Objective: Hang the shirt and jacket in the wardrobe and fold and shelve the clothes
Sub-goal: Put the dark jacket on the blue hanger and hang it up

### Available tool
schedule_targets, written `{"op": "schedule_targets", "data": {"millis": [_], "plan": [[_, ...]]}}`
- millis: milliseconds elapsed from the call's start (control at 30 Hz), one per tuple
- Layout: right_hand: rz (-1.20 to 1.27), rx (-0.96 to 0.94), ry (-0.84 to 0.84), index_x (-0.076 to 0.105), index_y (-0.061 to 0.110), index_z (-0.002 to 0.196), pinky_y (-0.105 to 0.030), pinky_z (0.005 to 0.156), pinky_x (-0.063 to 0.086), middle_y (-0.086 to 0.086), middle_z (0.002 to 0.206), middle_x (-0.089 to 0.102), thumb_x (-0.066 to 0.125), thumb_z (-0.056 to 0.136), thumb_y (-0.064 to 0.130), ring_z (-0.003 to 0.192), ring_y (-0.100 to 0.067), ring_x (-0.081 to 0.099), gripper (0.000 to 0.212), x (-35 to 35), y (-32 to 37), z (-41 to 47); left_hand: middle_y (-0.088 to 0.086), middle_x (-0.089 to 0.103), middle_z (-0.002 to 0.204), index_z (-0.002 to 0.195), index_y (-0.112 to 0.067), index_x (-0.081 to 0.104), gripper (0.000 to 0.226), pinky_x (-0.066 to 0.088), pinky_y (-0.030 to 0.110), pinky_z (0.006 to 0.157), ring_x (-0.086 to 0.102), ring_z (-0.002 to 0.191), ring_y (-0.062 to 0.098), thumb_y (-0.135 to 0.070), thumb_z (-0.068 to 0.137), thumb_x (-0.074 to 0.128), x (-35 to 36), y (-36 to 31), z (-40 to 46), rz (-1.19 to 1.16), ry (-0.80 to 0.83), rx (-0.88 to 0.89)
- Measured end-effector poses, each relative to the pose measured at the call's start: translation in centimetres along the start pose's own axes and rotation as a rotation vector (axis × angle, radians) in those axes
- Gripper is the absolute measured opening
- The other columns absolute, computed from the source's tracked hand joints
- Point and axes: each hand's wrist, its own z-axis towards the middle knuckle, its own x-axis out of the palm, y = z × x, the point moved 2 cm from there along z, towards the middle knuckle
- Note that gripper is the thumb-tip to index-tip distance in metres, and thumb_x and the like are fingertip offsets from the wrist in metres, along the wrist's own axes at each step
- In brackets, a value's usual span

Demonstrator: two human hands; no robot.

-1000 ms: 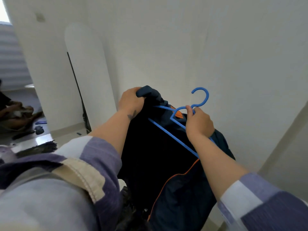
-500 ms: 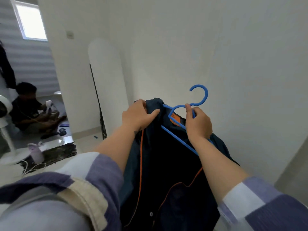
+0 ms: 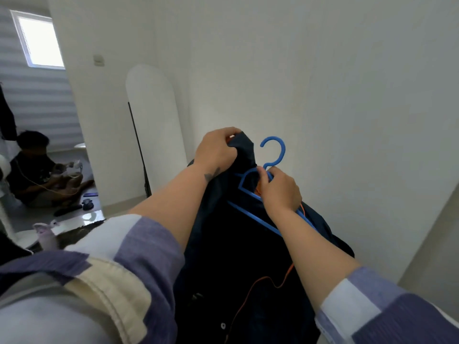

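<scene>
One blue hanger (image 3: 272,155), one dark jacket (image 3: 238,256), two hands — left (image 3: 215,151), right (image 3: 280,191).

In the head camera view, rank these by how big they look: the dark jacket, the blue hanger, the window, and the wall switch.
1. Dark jacket, largest.
2. Blue hanger and window: similar spread, and the hanger is much nearer, so unranked.
3. Wall switch, smallest.

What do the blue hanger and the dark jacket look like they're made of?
Blue hanger: probably moulded plastic, smooth, uniform colour, thick rounded hook. Dark jacket: woven fabric, matte navy with orange piping; it drapes and bunches softly. The exact fibre can't be told.
</scene>
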Motion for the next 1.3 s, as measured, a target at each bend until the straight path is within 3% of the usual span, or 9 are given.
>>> {"op": "schedule_targets", "data": {"millis": [200, 400, 533, 667, 833, 967, 1067, 1133, 1300], "plan": [[0.172, 0.000, -0.051, 0.046, 0.018, 0.064, -0.026, 0.045, 0.029, 0.003, 0.059, 0.050, 0.040, 0.095, 0.055, 0.055, -0.017, 0.046, 0.048, -0.9, 1.2, 1.5, 0.004, 0.047, 0.128, 0.126, -0.014, 0.044, 0.047, 0.034, 0.039, 0.095, 0.040, 0.120, 0.026, -0.017, 0.080, 0.050, -0.1, 2.1, -0.5, 0.487, 0.170, 0.007], [0.193, -0.112, -0.050, 0.035, 0.022, 0.057, -0.027, 0.046, 0.025, 0.005, 0.054, 0.041, 0.044, 0.093, 0.054, 0.050, -0.012, 0.036, 0.050, -1.8, 2.0, 3.0, 0.004, 0.049, 0.134, 0.136, -0.018, 0.036, 0.060, 0.033, 0.042, 0.101, 0.044, 0.121, 0.027, -0.056, 0.091, 0.041, 0.0, 4.1, 0.0, 0.633, 0.201, 0.087], [0.271, -0.173, -0.068, 0.048, 0.016, 0.064, -0.028, 0.049, 0.034, 0.003, 0.057, 0.048, 0.047, 0.094, 0.050, 0.054, -0.015, 0.042, 0.046, -1.9, 1.5, 3.2, 0.008, 0.060, 0.119, 0.120, -0.016, 0.048, 0.041, 0.037, 0.038, 0.082, 0.052, 0.109, 0.030, -0.049, 0.095, 0.042, 0.7, 3.9, 1.1, 0.616, 0.212, 0.073], [0.307, -0.171, -0.066, 0.062, 0.016, 0.097, -0.040, 0.072, 0.052, -0.001, 0.083, 0.064, 0.045, 0.097, 0.034, 0.080, -0.021, 0.060, 0.024, -1.8, -0.3, 3.6, 0.010, 0.060, 0.120, 0.119, -0.018, 0.048, 0.032, 0.035, 0.040, 0.084, 0.051, 0.113, 0.032, -0.040, 0.098, 0.041, 2.0, 4.6, 1.4, 0.605, 0.160, 0.043], [0.023, 0.021, -0.223, 0.052, 0.016, 0.099, -0.034, 0.077, 0.042, -0.003, 0.102, 0.056, 0.050, 0.093, 0.016, 0.098, -0.022, 0.051, 0.006, -0.4, -5.5, 1.4, 0.012, 0.061, 0.115, 0.118, -0.018, 0.048, 0.027, 0.034, 0.041, 0.086, 0.051, 0.111, 0.034, -0.034, 0.098, 0.040, 2.5, 6.5, 1.6, 0.649, 0.076, -0.004], [0.067, 0.279, 0.073, 0.051, 0.017, 0.097, -0.036, 0.080, 0.047, -0.002, 0.104, 0.057, 0.052, 0.090, 0.021, 0.105, -0.028, 0.056, 0.007, 3.9, -9.6, -1.8, 0.011, 0.062, 0.108, 0.111, -0.016, 0.048, 0.021, 0.035, 0.042, 0.084, 0.053, 0.105, 0.034, -0.030, 0.097, 0.041, 3.2, 7.2, 1.4, 0.628, 0.011, 0.027], [-0.008, 0.527, 0.431, 0.042, 0.020, 0.132, -0.043, 0.094, 0.044, -0.008, 0.133, 0.044, 0.060, 0.081, 0.056, 0.123, -0.033, 0.045, 0.065, 7.4, -10.5, -4.3, 0.011, 0.062, 0.105, 0.111, -0.015, 0.048, 0.019, 0.034, 0.042, 0.084, 0.052, 0.103, 0.034, -0.027, 0.096, 0.042, 3.8, 7.6, 1.3, 0.586, -0.002, 0.045], [-0.035, 0.596, 0.556, 0.033, 0.022, 0.140, -0.044, 0.096, 0.045, -0.011, 0.137, 0.040, 0.065, 0.076, 0.057, 0.123, -0.035, 0.046, 0.080, 9.1, -10.7, -5.4, 0.011, 0.061, 0.105, 0.112, -0.016, 0.048, 0.019, 0.034, 0.043, 0.085, 0.051, 0.102, 0.034, -0.025, 0.096, 0.042, 4.2, 7.8, 1.3, 0.565, -0.001, 0.055], [-0.010, 0.628, 0.397, 0.066, 0.013, 0.113, -0.035, 0.087, 0.049, -0.015, 0.116, 0.065, 0.052, 0.090, 0.018, 0.107, -0.035, 0.061, 0.027, 9.5, -11.9, -5.6, 0.010, 0.060, 0.100, 0.109, -0.014, 0.047, 0.018, 0.028, 0.038, 0.077, 0.051, 0.099, 0.034, -0.025, 0.096, 0.042, 4.3, 8.4, 1.2, 0.523, -0.016, 0.092]]}}
